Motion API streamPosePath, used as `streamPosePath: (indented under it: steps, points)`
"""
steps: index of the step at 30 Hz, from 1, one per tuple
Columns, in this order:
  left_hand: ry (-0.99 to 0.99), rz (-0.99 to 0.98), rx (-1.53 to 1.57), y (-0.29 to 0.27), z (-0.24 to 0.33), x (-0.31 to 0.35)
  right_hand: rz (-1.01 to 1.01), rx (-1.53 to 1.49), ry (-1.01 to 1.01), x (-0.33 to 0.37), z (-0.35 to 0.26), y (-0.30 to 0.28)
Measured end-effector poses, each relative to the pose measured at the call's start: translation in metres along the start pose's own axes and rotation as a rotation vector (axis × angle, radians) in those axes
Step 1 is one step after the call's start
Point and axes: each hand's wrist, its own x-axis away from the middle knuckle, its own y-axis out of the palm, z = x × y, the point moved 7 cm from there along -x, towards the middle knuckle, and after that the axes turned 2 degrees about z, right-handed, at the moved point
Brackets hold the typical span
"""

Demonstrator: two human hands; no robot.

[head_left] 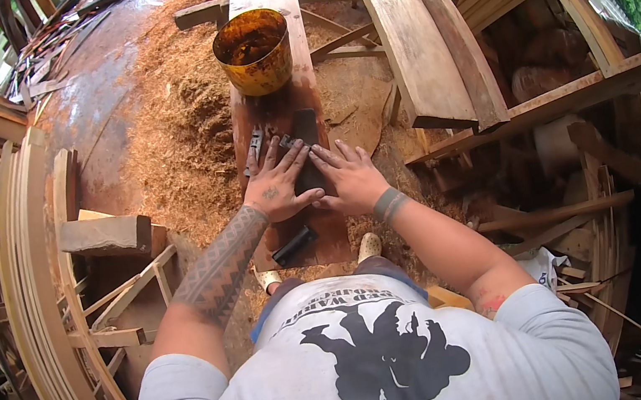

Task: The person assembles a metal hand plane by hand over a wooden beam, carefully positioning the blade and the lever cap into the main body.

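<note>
A long plank (240, 124) runs away from me, wet and reddish-brown at its near part. On it lies a dark flat slab, like a sharpening stone (306, 128), partly hidden under my hands. My left hand (278, 188) rests over its left side, fingers stretched forward and thumb pointing inward. From the right, my right hand (353, 179) reaches in with fingers spread, its fingertips close to the left ones. Anything under the fingers is hidden. Small metal pieces (254, 150) lie beside my left fingers. Nearer to me is a black block-like piece (294, 245).
A stained yellow bucket (254, 54) stands on the plank beyond my hands. Wood shavings (179, 113) cover the floor to the left. Thick boards (412, 40) slope at the upper right. Stacked lumber (36, 273) and a squared timber (106, 233) are at left.
</note>
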Motion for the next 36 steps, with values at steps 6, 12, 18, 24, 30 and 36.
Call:
streamPosePath:
  steps: [6,12,18,24,30,36]
  points:
    - [-0.037,0.034,0.013,-0.005,0.003,0.001,-0.094,0.037,-0.006,0.004,-0.009,0.000]
    - [-0.087,-0.228,-0.003,0.010,0.000,0.002,-0.282,0.103,0.062,-0.003,-0.007,0.010]
    - [-0.093,-0.058,0.005,-0.003,0.005,0.004,-0.058,0.080,0.023,-0.002,-0.013,-0.008]
    - [-0.095,0.002,0.033,-0.005,-0.001,-0.006,-0.089,0.067,0.036,-0.013,-0.009,-0.004]
    - [-0.078,-0.016,-0.019,-0.007,-0.006,-0.008,-0.050,-0.067,-0.030,-0.012,0.008,-0.007]
    - [-0.031,0.018,-0.013,-0.007,0.001,-0.008,0.003,0.042,-0.051,-0.006,0.007,-0.001]
